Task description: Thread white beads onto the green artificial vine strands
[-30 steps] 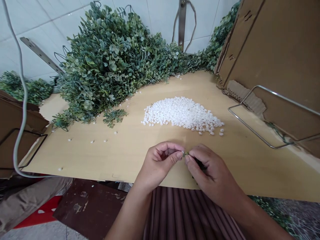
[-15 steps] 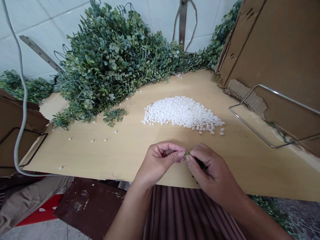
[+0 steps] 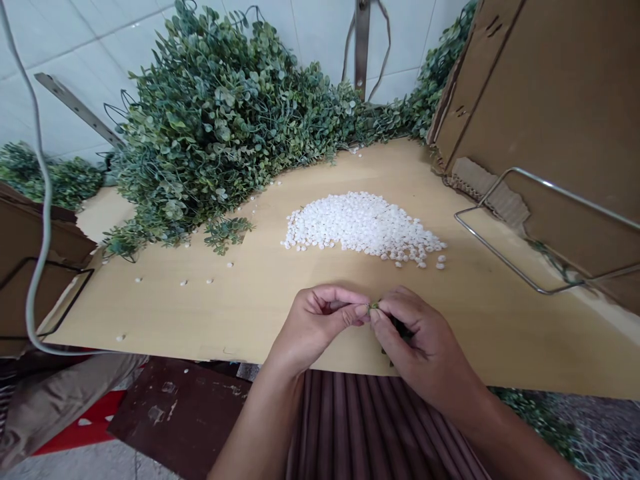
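My left hand [image 3: 320,323] and my right hand [image 3: 417,340] meet over the near edge of a light wooden table [image 3: 200,313]. Both are closed in a pinch on a small green sprig [image 3: 374,306] held between the fingertips. More dark green of the sprig shows under my right palm. A heap of small white beads [image 3: 363,225] lies on the table just beyond my hands. A large pile of artificial green foliage [image 3: 215,127] fills the far left of the table.
Cardboard boxes [image 3: 550,100] with a metal wire frame [image 3: 505,257] stand at the right. Another box [image 3: 30,260] and a grey cable [image 3: 40,200] are at the left. Several stray beads [image 3: 184,282] dot the table. White tiled wall behind.
Nothing has visibly changed except a slight shift of the view; both hands stay pinched together on the sprig.
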The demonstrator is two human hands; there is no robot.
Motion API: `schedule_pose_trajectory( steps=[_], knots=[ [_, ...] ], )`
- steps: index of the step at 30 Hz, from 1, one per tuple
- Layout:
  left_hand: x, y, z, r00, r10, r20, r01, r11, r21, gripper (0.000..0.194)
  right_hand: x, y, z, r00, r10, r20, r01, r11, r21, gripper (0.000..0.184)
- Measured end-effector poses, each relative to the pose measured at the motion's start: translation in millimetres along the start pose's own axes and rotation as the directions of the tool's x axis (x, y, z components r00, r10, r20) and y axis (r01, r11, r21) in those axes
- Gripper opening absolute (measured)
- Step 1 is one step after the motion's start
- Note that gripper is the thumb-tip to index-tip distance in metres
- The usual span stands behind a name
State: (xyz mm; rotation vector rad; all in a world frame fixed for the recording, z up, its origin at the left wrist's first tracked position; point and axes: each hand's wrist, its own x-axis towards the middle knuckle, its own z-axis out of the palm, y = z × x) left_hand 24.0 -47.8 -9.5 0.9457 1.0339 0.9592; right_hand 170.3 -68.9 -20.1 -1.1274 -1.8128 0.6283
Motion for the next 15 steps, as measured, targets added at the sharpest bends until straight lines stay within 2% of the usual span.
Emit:
schedule_pose_trajectory(
  steps=[9, 14, 15],
  knots=[
    [0.7, 0.7, 2.7, 1.0, 0.012, 0.001, -0.012, 1.0, 0.001, 0.025, 1.2, -1.1, 0.6, 1.0, 0.003, 0.01, -0.003, 1.0, 0.006, 0.03],
    [-1.8, -1.9, 6.8, 0.999, 0.036, -0.014, -0.036, 0.999, -0.02, 0.034, -6.3, 1.3, -6.6, 1.0, 0.015, 0.003, -0.015, 0.998, 0.067, 0.027],
    [-2.9, -1.4, 5.5, 0.998, 0.054, -0.03, -0.054, 0.998, -0.024, 0.037, -9.9, 2.7, -8.5, 1.0, -0.004, -0.027, 0.005, 0.998, 0.063, 0.026]
  ],
)
